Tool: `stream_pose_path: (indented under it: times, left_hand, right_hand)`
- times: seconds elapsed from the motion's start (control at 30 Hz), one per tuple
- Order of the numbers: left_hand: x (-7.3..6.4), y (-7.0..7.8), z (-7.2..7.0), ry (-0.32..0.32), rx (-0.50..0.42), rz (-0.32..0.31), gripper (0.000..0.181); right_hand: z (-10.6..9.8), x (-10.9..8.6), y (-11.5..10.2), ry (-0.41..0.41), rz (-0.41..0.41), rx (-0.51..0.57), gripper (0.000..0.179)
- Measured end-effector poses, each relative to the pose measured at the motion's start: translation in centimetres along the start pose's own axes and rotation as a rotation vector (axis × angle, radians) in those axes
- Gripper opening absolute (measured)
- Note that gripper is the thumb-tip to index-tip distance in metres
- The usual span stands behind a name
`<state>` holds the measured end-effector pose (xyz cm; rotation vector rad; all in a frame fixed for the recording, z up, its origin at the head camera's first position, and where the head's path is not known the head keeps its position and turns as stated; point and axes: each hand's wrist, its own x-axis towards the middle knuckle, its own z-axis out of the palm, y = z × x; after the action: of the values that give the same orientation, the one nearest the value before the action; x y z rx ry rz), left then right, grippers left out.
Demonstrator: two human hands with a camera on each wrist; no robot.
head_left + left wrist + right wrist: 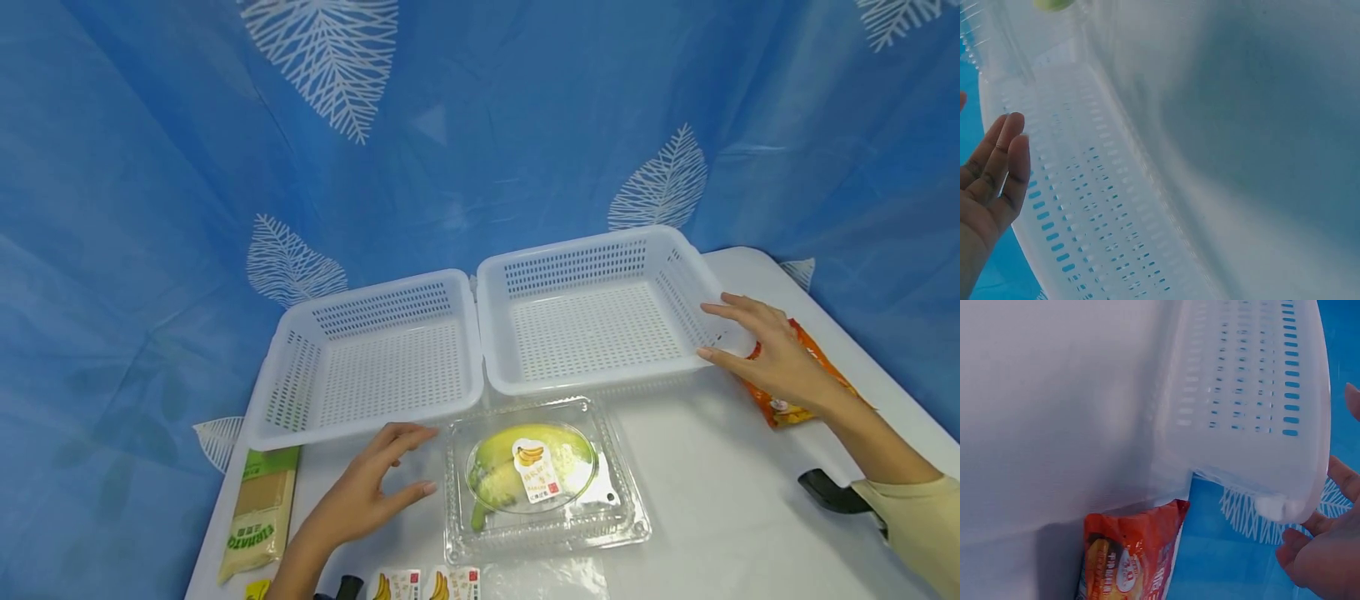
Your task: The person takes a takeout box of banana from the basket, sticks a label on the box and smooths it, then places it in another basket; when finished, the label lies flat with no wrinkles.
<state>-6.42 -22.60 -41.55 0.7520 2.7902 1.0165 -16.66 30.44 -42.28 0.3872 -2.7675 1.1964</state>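
Observation:
My left hand (pixel 367 487) hovers at the left side of a clear plastic clamshell box (pixel 585 533), thumb and fingers spread apart with nothing between them. Inside the box lies a yellow-green banana (pixel 498 450), partly behind a white banana sticker (pixel 538 479). At the right end of the right white basket (pixel 592 382) is my right hand (pixel 783 354), its fingers parted around the corner. In the right wrist view, the fingertips are right at the basket rim (pixel 1321 444). The left white basket (pixel 360 429) stands beside the other, both without contents.
An orange-red snack packet (pixel 787 410) lies under the right hand. A tan and green noodle packet (pixel 258 517) is at the left edge. Banana stickers (pixel 453 583) and a clear bag (pixel 551 579) lie at the front. A blue leaf-patterned curtain (pixel 480 125) hangs behind.

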Motion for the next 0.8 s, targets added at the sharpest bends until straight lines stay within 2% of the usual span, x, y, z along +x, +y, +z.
stream_pose_path:
  times: [0.2,0.53,0.8]
  left_hand:
    - [0.5,-0.1,0.8,-0.02,-0.017,-0.006,0.066]
    - [1.1,0.1,1.7,-0.096,-0.046,-0.041,0.077]
    - [1.6,-0.4,1.9,-0.135,-0.144,-0.025,0.085]
  right_hand:
    - [0.4,-0.1,0.5,-0.053,0.046,-0.031,0.074]
    - [0.7,-0.2,0.8,-0.075,0.069,-0.028,0.077]
    - [0.7,-0.2,1.0,-0.081,0.074,-0.003,0.078]
